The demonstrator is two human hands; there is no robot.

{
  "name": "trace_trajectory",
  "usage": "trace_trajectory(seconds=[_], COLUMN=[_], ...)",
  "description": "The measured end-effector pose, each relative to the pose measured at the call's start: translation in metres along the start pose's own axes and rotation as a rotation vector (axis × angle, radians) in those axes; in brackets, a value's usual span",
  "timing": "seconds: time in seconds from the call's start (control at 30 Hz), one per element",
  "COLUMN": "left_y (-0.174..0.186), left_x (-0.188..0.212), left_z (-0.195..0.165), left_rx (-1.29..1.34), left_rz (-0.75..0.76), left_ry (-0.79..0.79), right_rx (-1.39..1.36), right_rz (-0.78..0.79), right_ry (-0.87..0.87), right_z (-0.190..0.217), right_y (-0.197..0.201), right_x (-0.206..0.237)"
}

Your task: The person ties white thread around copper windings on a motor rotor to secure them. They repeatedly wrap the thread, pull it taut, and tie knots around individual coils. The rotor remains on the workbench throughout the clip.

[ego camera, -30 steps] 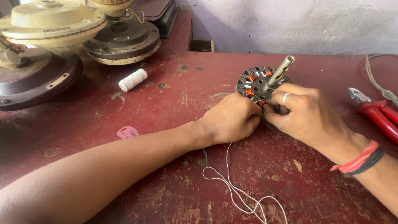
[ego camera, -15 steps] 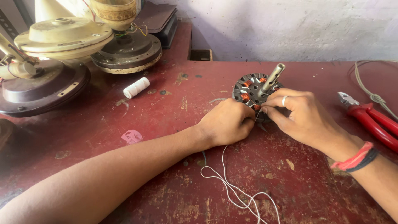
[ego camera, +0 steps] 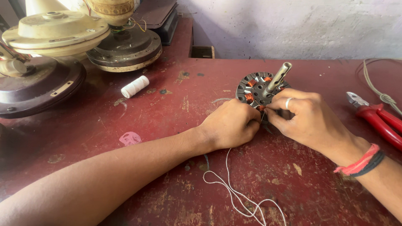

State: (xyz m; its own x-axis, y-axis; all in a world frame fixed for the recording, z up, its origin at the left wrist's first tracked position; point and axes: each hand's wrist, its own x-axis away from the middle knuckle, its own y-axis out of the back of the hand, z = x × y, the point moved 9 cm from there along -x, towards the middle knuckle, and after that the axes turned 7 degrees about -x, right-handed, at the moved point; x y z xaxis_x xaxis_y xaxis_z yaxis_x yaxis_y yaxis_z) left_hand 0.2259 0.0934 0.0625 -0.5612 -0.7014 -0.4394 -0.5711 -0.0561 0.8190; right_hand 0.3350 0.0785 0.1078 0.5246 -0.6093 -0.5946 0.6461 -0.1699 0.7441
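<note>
A round fan motor stator [ego camera: 253, 88] with copper windings and a steel shaft lies on the worn red table [ego camera: 167, 109]. My left hand [ego camera: 231, 124] is closed at the stator's near edge, and a white thread [ego camera: 234, 190] trails from under it toward me. Facing it, my right hand [ego camera: 305, 117], with a ring and red and black wrist bands, pinches at the same near edge. The fingertips of both hands meet there and hide the spot they work on.
Red-handled pliers [ego camera: 377, 117] and a grey cord [ego camera: 379, 90] lie at the right. A white thread spool [ego camera: 135, 86] sits at the left centre. Several ceiling fan housings [ego camera: 54, 37] are stacked at the back left. A grey wall closes off the back.
The view has shifted slightly, so the table items sit lower and further left in frame. Both hands stay at the stator's near edge with only small finger movement.
</note>
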Motion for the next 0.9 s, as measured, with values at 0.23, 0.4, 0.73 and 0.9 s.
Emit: trace_trajectory(seconds=[0.23, 0.4, 0.73, 0.9], left_y=[0.002, 0.0, -0.002, -0.002], left_x=[-0.002, -0.002, -0.003, -0.004], left_z=[0.004, 0.006, 0.005, 0.005], left_rx=[0.01, 0.013, 0.021, 0.015], left_rz=[-0.023, 0.002, 0.003, -0.003], left_ry=[-0.023, -0.015, -0.015, -0.017], right_rx=[0.028, -0.043, -0.035, 0.004], right_rz=[0.02, 0.033, 0.003, 0.015], right_ry=[0.002, 0.007, 0.001, -0.085], right_z=[-0.005, -0.01, -0.008, -0.014], right_y=[-0.005, -0.004, -0.002, -0.003], right_x=[-0.003, -0.005, -0.003, -0.004])
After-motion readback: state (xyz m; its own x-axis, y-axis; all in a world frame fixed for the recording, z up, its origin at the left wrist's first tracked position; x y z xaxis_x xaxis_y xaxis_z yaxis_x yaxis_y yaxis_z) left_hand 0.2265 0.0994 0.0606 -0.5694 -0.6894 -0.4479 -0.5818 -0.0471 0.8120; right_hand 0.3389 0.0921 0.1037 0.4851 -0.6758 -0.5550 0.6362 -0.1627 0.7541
